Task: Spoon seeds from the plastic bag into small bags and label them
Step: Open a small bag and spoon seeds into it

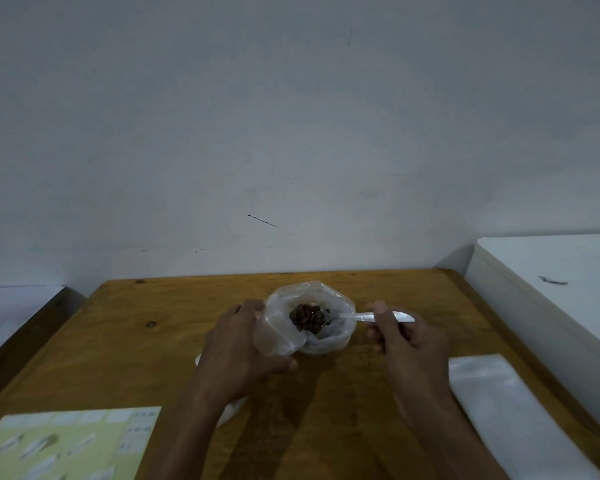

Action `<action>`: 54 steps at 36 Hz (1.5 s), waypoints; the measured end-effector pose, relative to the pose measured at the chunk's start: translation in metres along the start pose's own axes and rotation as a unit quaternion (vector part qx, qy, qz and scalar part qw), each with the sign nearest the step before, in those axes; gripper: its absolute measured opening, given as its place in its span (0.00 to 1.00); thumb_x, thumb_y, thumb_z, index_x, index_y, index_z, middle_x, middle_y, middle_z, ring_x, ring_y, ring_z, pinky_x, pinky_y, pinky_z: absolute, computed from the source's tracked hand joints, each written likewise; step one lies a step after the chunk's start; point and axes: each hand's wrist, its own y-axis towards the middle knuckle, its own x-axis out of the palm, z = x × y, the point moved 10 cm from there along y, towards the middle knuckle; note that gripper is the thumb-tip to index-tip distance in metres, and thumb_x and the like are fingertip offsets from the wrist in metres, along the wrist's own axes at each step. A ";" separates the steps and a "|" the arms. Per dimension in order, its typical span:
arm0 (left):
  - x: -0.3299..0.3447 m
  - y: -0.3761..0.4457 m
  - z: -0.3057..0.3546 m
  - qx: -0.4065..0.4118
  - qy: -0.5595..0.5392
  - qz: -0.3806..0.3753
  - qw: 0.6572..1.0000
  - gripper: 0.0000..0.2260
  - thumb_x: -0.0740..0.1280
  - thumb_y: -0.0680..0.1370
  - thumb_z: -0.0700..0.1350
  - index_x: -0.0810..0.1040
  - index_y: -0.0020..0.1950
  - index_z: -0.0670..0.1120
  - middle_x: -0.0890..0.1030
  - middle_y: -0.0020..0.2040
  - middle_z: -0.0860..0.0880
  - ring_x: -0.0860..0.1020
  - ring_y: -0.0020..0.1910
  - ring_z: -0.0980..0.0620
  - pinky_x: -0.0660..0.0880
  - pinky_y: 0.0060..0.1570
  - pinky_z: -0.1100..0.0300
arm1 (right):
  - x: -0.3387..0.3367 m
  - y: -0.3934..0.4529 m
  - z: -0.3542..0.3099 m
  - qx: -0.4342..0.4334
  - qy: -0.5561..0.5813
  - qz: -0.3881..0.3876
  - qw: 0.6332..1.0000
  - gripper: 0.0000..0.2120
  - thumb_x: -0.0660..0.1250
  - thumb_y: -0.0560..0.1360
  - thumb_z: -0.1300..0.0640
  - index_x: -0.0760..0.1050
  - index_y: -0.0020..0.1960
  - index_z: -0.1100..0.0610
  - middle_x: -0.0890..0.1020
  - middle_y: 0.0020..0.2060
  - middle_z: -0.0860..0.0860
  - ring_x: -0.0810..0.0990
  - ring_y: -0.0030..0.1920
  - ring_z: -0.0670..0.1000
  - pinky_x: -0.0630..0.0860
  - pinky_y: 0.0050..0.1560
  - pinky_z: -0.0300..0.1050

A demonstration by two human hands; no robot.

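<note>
I look down at the wooden surface (378,382) and I see the plastic bag (321,336) standing near the middle of it, a little toward the far edge, with its mouth wide open. Inside lies a small heap of brown seeds (307,317).

The left hand (238,348) is at the left side of the bag. Its fingers are curled and hold the left rim of the bag, and the thin plastic folds over between the thumb and the other fingers. So the bag touches this hand directly and sits just to the right of the knuckles.

The right hand (404,341) is at the right side of the bag, apart from the plastic. Its fingers are curled and pinch the handle of a white plastic spoon (378,317). The handle passes under the thumb and its end shows beyond the hand on the right. The bowl of the spoon reaches left over the rim and into the bag, next to the seeds; I cannot tell if it carries any.

Near the right edge of the surface lies a stack of small clear bags (506,407), flat and near the right forearm. At the near left corner lies a green sheet of labels (66,445).
</note>
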 end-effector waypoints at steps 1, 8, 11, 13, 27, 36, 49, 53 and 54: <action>0.000 -0.001 0.001 0.002 -0.002 0.001 1.000 0.45 0.82 0.60 0.60 0.68 0.72 0.51 0.74 0.65 0.52 0.72 0.60 0.51 0.76 0.56 0.51 | 0.001 -0.002 -0.006 -0.022 -0.008 -0.008 1.000 0.08 0.67 0.78 0.53 0.83 0.42 0.50 0.84 0.32 0.45 0.80 0.33 0.41 0.74 0.33 0.35; 0.000 -0.004 0.001 0.010 -0.026 0.004 1.000 0.45 0.81 0.60 0.61 0.67 0.72 0.51 0.74 0.65 0.51 0.73 0.58 0.52 0.76 0.55 0.52 | 0.004 -0.014 -0.033 -0.137 -0.050 -0.043 0.988 0.07 0.66 0.77 0.53 0.82 0.45 0.43 0.85 0.36 0.42 0.83 0.37 0.41 0.76 0.35 0.31; -0.003 -0.003 -0.002 0.004 -0.041 0.011 0.999 0.46 0.82 0.59 0.61 0.67 0.72 0.51 0.74 0.65 0.52 0.73 0.60 0.50 0.76 0.55 0.52 | 0.003 -0.010 -0.029 -0.139 -0.056 -0.029 0.988 0.08 0.67 0.78 0.54 0.82 0.45 0.42 0.85 0.36 0.41 0.83 0.38 0.41 0.75 0.36 0.30; -0.005 -0.003 -0.005 0.000 -0.058 0.019 0.998 0.47 0.82 0.58 0.61 0.68 0.72 0.52 0.74 0.65 0.52 0.73 0.60 0.50 0.77 0.54 0.51 | 0.001 -0.006 -0.025 -0.132 -0.052 -0.014 0.990 0.08 0.68 0.78 0.54 0.82 0.44 0.42 0.85 0.35 0.42 0.82 0.36 0.41 0.75 0.35 0.31; -0.016 -0.006 -0.013 -0.014 -0.103 0.056 0.993 0.48 0.83 0.59 0.58 0.66 0.74 0.50 0.74 0.68 0.49 0.74 0.62 0.49 0.79 0.55 0.51 | 0.018 0.017 0.039 0.014 -0.185 0.011 0.983 0.07 0.71 0.76 0.49 0.83 0.53 0.47 0.80 0.41 0.40 0.78 0.42 0.39 0.72 0.36 0.36; -0.028 -0.012 -0.007 -0.007 -0.139 0.091 0.986 0.49 0.81 0.57 0.62 0.67 0.73 0.50 0.75 0.65 0.51 0.73 0.57 0.53 0.77 0.49 0.58 | 0.028 0.021 0.032 -0.033 -0.290 -0.033 0.956 0.14 0.70 0.76 0.45 0.81 0.59 0.49 0.82 0.54 0.47 0.77 0.55 0.47 0.78 0.50 0.44; -0.046 -0.025 0.001 -0.008 -0.202 0.121 0.972 0.52 0.80 0.51 0.64 0.65 0.71 0.53 0.73 0.58 0.57 0.74 0.54 0.56 0.72 0.39 0.70 | 0.112 -0.019 -0.049 -0.186 -0.194 -0.213 0.940 0.10 0.69 0.77 0.48 0.85 0.52 0.51 0.84 0.49 0.42 0.81 0.49 0.41 0.82 0.47 0.46; -0.057 -0.030 -0.016 -0.018 -0.313 0.112 0.943 0.30 0.77 0.62 0.60 0.76 0.62 0.52 0.82 0.54 0.56 0.80 0.53 0.58 0.81 0.51 0.57 | 0.113 -0.016 -0.064 -0.227 -0.234 -0.201 0.924 0.08 0.67 0.79 0.50 0.84 0.50 0.51 0.83 0.44 0.41 0.78 0.45 0.35 0.70 0.40 0.25; -0.061 -0.032 -0.017 -0.012 -0.345 0.113 0.932 0.21 0.75 0.68 0.56 0.79 0.58 0.52 0.84 0.52 0.54 0.82 0.52 0.56 0.81 0.53 0.48 | 0.113 -0.017 -0.067 -0.229 -0.250 -0.204 0.918 0.08 0.66 0.79 0.50 0.83 0.50 0.51 0.81 0.42 0.39 0.77 0.44 0.34 0.69 0.39 0.26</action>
